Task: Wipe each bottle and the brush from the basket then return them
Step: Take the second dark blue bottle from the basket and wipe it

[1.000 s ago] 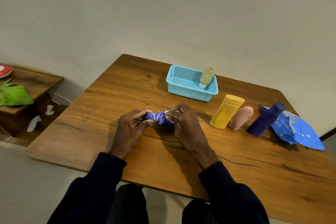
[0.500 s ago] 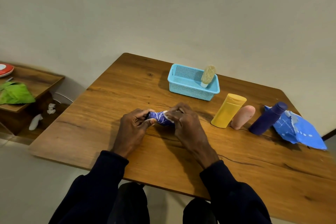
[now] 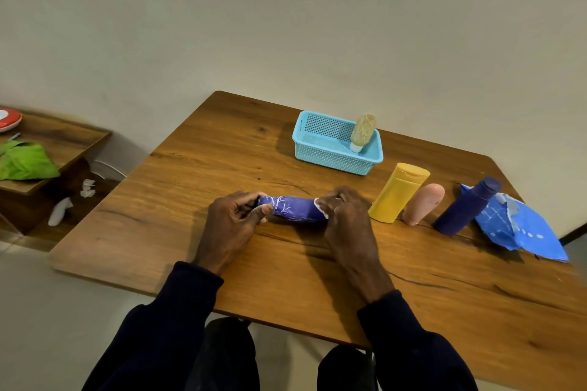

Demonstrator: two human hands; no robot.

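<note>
Left hand (image 3: 235,222) pinches purple tube (image 3: 293,210) by its left end, steadying it mid-frame on wooden table (image 3: 190,168); right hand (image 3: 344,216) grips white wipe (image 3: 320,207) round the other end. Blue basket (image 3: 330,162), upper centre, holds one pale bottle (image 3: 363,132), presumably already wiped.

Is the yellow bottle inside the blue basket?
No, the yellow bottle sits on the table, outside the basket.
</note>
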